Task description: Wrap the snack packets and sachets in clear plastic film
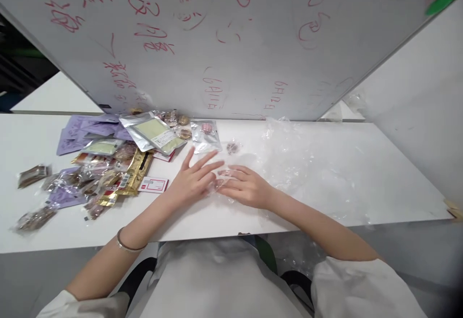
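Observation:
Between my two hands, just above the white table, is a small clear plastic packet with something pinkish in it; its contents are mostly hidden by fingers. My left hand pinches the packet's left side with thumb and index finger, its other fingers spread out. From the right, my right hand grips the same packet with its fingertips. Just beyond the fingers lies a small clear-wrapped dark piece. A silver pouch with a pink wrapped piece on top is behind my left hand.
Left of my hands is a pile of purple packets, a silver-green pouch, gold packets and wrapped snacks. A red-and-white card lies beside it. Clear plastic bags spread to the right. A whiteboard stands behind.

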`<act>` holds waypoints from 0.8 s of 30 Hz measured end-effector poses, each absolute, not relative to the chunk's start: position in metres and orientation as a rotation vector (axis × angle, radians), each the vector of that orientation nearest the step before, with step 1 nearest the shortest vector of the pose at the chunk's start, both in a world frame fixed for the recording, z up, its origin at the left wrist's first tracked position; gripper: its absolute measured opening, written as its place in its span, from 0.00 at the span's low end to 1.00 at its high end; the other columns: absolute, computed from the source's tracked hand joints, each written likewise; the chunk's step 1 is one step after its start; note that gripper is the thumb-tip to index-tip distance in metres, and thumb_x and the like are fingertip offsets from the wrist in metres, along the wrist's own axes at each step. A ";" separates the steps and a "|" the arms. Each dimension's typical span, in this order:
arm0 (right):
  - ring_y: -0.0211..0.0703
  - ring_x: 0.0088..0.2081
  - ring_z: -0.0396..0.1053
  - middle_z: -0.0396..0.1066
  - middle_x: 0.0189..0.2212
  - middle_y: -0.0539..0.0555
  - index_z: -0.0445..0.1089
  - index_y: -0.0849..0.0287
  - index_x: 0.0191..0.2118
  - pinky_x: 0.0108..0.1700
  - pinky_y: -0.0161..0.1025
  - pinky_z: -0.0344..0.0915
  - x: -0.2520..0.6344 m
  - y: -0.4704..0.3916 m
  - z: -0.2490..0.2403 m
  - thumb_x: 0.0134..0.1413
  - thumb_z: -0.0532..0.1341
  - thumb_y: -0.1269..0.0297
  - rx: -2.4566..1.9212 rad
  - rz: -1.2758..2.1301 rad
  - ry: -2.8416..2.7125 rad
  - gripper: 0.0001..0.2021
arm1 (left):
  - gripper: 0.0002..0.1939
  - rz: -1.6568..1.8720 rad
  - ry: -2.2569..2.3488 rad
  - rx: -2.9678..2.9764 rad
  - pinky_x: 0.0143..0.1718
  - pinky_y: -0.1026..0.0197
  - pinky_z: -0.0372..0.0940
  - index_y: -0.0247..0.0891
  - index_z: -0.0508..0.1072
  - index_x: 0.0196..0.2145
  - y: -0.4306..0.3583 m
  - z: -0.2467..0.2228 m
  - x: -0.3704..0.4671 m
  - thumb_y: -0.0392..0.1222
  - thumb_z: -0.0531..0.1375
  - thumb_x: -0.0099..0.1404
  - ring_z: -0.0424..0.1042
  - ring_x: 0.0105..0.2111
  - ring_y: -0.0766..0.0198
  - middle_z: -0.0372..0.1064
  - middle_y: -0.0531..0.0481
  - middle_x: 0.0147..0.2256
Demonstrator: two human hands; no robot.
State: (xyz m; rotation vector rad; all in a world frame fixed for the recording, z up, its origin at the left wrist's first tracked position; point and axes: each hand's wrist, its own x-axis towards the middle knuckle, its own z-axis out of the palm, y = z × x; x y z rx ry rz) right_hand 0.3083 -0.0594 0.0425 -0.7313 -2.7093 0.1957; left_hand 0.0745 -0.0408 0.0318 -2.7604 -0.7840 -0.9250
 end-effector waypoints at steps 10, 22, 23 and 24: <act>0.64 0.69 0.47 0.56 0.65 0.72 0.46 0.69 0.70 0.66 0.66 0.49 0.369 -0.059 -0.014 0.60 0.49 0.68 -1.831 0.029 -2.353 0.33 | 0.15 -1.138 -1.598 -2.814 0.30 0.62 0.63 0.37 0.66 0.53 -0.079 0.016 0.042 0.37 0.56 0.68 0.65 0.28 0.65 0.66 0.52 0.31; 0.38 0.17 0.59 0.53 0.16 0.46 0.57 0.52 0.22 0.31 0.43 0.69 0.378 -0.029 0.085 0.55 0.54 0.55 -1.379 1.158 -1.371 0.13 | 0.11 -2.767 -2.387 -2.331 0.15 0.64 0.64 0.37 0.73 0.31 -0.094 0.103 0.021 0.48 0.63 0.63 0.68 0.16 0.68 0.73 0.52 0.28; 0.34 0.14 0.47 0.44 0.15 0.43 0.53 0.52 0.21 0.25 0.39 0.63 0.379 -0.028 0.088 0.53 0.54 0.55 -1.412 1.255 -1.282 0.15 | 0.11 -2.828 -2.466 -2.139 0.11 0.67 0.58 0.36 0.72 0.32 -0.094 0.107 0.019 0.47 0.63 0.63 0.63 0.12 0.73 0.73 0.53 0.29; 0.32 0.14 0.39 0.38 0.15 0.42 0.49 0.53 0.20 0.21 0.36 0.57 0.381 -0.026 0.090 0.52 0.55 0.57 -1.447 1.325 -1.226 0.16 | 0.10 -2.864 -2.504 -1.973 0.09 0.68 0.54 0.36 0.72 0.33 -0.093 0.108 0.016 0.47 0.64 0.63 0.60 0.11 0.75 0.73 0.53 0.29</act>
